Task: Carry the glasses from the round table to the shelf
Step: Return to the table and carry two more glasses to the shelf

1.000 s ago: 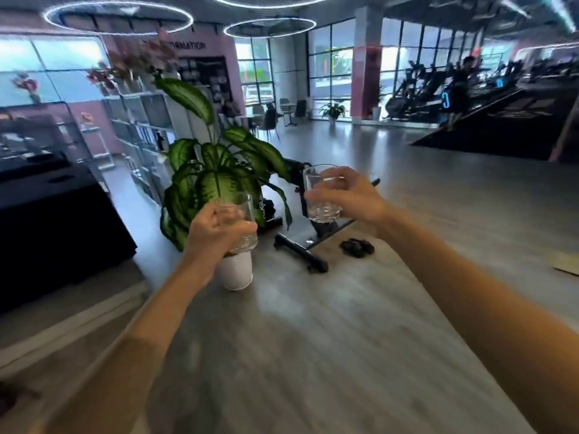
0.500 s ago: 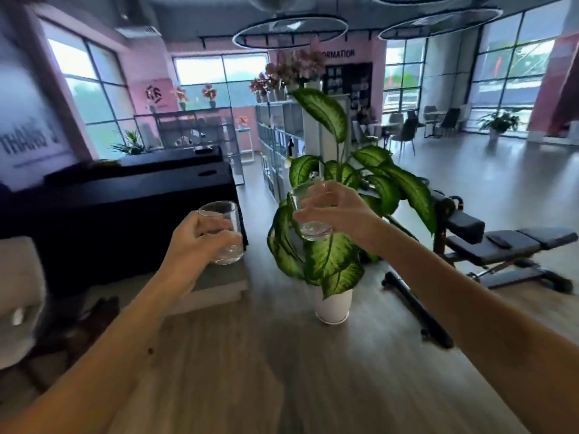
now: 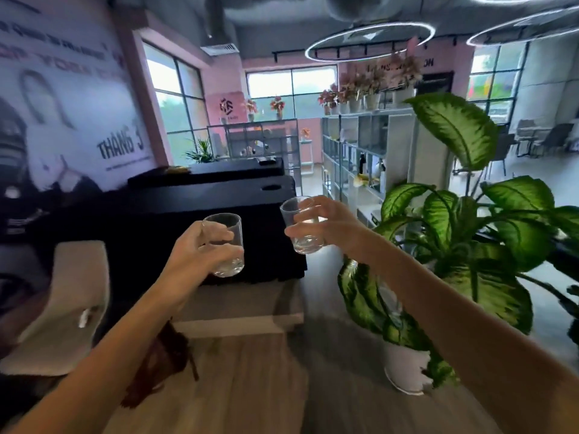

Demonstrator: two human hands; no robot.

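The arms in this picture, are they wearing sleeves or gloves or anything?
No. Both arms are bare as far up as the picture shows, with no sleeves in sight. The left hand and the right hand have no gloves. No watch, bracelet or ring shows, though the picture is a bit blurry.

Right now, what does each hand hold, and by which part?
Left hand holds a clear glass around its side wall; right hand holds another glass likewise.

We read "THÁNG 3" on the wall banner [image 3: 120,145] at left. On the pink wall [image 3: 438,62], only "ON" ends a blurred sign. Remaining banner lines are illegible to us.
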